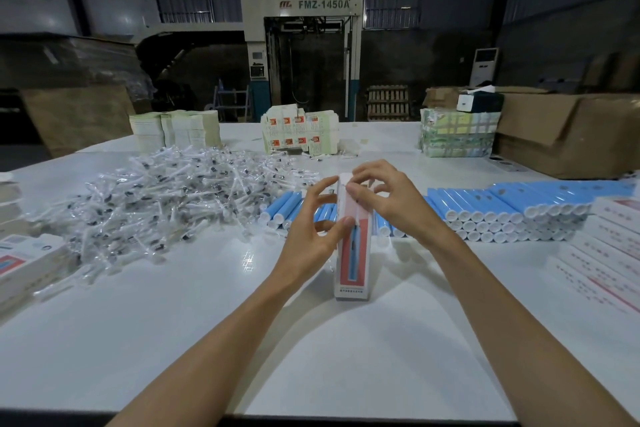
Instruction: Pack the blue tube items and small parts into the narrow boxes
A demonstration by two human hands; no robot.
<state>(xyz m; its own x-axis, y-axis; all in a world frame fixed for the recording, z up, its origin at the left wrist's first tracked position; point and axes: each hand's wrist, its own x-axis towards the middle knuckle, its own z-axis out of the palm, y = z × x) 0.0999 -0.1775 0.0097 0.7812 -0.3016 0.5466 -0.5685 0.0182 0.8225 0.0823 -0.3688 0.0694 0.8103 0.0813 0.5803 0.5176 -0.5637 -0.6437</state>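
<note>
White table (242, 322) nearest me; upright on it stands a narrow box (353, 274), the left hand (311, 229) gripping its side, the right hand (388, 198) pinching its top flap. Behind lie blue tubes (502, 204) and a heap of small parts (156, 198)

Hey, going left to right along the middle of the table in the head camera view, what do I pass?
Flat printed boxes, pile of wrapped small parts, left hand, upright narrow box, stacked blue tubes, white boxes.

Dim warehouse, large FMZ-1450A machine (301, 45) behind white table (173, 322).
</note>
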